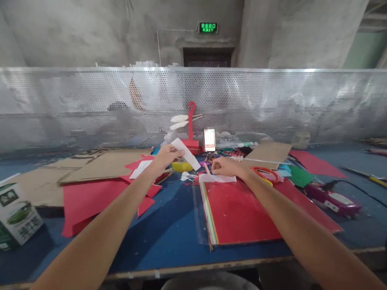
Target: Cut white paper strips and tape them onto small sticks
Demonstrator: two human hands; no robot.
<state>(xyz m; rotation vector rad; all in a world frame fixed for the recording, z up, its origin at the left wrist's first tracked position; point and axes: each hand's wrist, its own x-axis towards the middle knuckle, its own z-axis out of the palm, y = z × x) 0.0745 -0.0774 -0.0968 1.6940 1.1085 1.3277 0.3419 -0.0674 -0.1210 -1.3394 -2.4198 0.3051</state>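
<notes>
My left hand (168, 156) pinches a white paper strip (186, 154), tilted in the air above the table. Below that strip is a yellow roll of tape (181, 166). My right hand (226, 165) is closed, its fingers curled at the far edge of a stack of red paper (244, 212). A second white strip (217, 178) lies along that edge, just under the right hand. Beside the fingertips stands a small pinkish stick (206, 168); whether they hold it or anything else is unclear.
Brown cardboard (95, 165) and red sheets (94, 198) lie to the left, near a green-and-white carton (13, 215). To the right are red-handled scissors (266, 174) and a purple corded device (333, 200). Behind, a red paper piece (192, 123) stands before a perforated metal screen (260, 100).
</notes>
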